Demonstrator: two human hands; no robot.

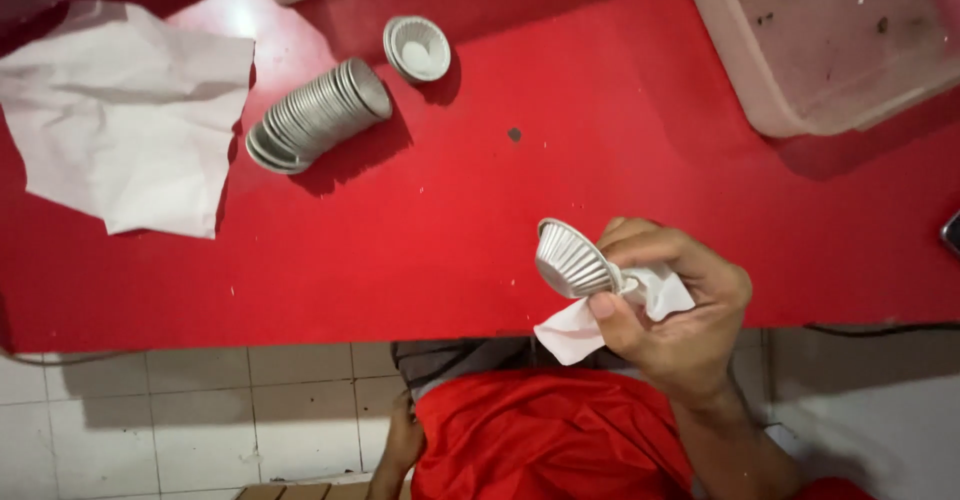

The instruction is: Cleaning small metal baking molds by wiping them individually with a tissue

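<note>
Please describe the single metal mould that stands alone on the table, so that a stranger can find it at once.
Start from the red table and find the crumpled white paper at its left. Right of it lies a toppled stack of fluted metal moulds. The lone fluted mould sits just beyond the stack's right end, separate and open side up.

The right hand (665, 305) is raised in front of the body, its forearm rising from the lower right of the view. Its fingers (640, 240) are curled inward and the thumb (612, 318) is pressed across toward them, making a closed pinching grip. The left hand (402, 440) hangs low beside the lap, mostly hidden, so its grip cannot be told.
</note>
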